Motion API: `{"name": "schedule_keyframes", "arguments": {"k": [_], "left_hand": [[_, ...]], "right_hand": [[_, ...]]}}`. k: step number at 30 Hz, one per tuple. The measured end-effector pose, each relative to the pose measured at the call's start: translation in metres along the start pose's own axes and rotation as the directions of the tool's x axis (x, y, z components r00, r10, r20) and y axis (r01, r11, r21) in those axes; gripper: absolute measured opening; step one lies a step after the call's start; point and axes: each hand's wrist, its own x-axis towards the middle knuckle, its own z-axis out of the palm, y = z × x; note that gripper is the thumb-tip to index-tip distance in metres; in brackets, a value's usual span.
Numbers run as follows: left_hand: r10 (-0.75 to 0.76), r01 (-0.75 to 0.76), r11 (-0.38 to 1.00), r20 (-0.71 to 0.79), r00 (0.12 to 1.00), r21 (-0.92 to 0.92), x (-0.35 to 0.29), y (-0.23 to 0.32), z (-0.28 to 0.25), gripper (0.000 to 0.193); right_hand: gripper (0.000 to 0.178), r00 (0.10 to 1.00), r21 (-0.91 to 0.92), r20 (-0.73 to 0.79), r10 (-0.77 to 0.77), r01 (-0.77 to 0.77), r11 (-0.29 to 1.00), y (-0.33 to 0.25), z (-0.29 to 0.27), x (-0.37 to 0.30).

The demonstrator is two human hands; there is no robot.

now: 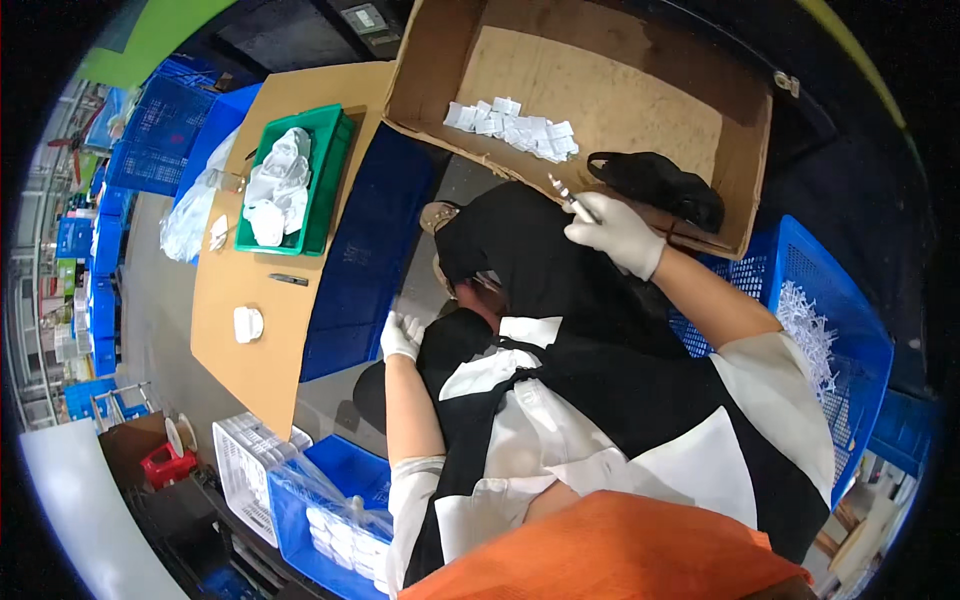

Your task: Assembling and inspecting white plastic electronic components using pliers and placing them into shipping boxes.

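My right hand [612,234], in a white glove, grips a slim pen-like tool [578,203], dark and silver with a pale pointed end. The tool is angled up and left, over the near edge of a large cardboard box [630,65]. Inside this box lie a loose pile of small white pieces [512,128] and a bunched black cloth or bag [660,185]. My left hand [402,336], also gloved, is beside my left knee near a tan board tabletop. Its fingers are curled, and nothing shows in them.
On the tan tabletop [255,320] are a green tray [318,220] holding crumpled white items, a dark pen [288,279] and a small white object [248,324]. Blue crates stand below and at left. To my right is a blue basket [850,350] with white shreds.
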Motion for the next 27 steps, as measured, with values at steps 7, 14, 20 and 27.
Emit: {"name": "schedule_keyframes", "arguments": {"k": [7, 14, 20, 27], "left_hand": [[0.171, -0.208, 0.686, 0.124, 0.978, 0.697, 0.01, -0.009, 0.005, 0.036], [0.515, -0.406, 0.089, 0.307, 0.801, 0.909, -0.014, -0.012, 0.032, 0.038], [0.84, -0.504, -0.46, 0.542, 0.02, 0.731, -0.067, 0.102, 0.1, 0.04], [0.924, -0.1, -0.368, 0.376, 0.072, 0.924, -0.016, 0.195, 0.109, 0.032]], "right_hand": [[0.039, 0.946, 0.122, 0.319, 0.063, -0.107, 0.987, -0.037, 0.035, 0.06], [0.026, 0.901, 0.41, 0.429, 0.058, -0.251, 0.877, -0.11, 0.08, 0.205], [0.035, 0.995, 0.234, 0.06, -0.077, 0.061, 0.97, -0.159, 0.105, 0.376], [0.051, 0.975, -0.231, -0.202, -0.089, 0.041, 0.972, -0.139, 0.162, 0.491]]}}
